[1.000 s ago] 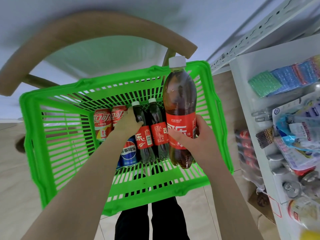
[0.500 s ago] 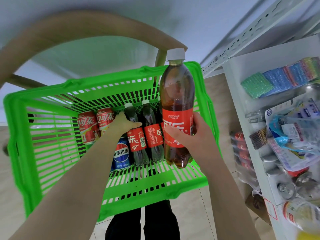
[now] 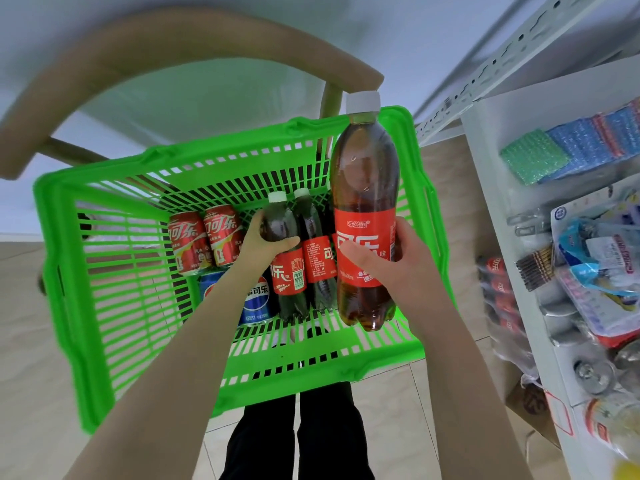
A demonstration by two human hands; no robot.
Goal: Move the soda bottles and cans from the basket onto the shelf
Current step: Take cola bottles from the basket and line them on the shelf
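A green plastic basket [image 3: 104, 271] sits in front of me. My right hand [image 3: 391, 261] grips a large cola bottle [image 3: 363, 188] with a white cap and red label, held upright above the basket's right side. My left hand [image 3: 263, 242] is closed around a small cola bottle [image 3: 287, 265] lying in the basket. A second small cola bottle [image 3: 317, 258] lies beside it. Two red cola cans [image 3: 204, 237] lie to the left, and a blue Pepsi can [image 3: 256, 299] shows under my left forearm. The white shelf [image 3: 491, 161] stands to the right.
The shelf holds sponges [image 3: 568, 147], packaged goods [image 3: 595, 265] and silver cans [image 3: 588, 372]; red cola cans [image 3: 498, 292] sit on a lower level. A wooden chair back [image 3: 194, 53] curves behind the basket. My dark trouser legs [image 3: 298, 434] and tiled floor lie below.
My right hand has lifted the large bottle higher and slightly right. My left hand has closed around the small cola bottle and tipped its top up.
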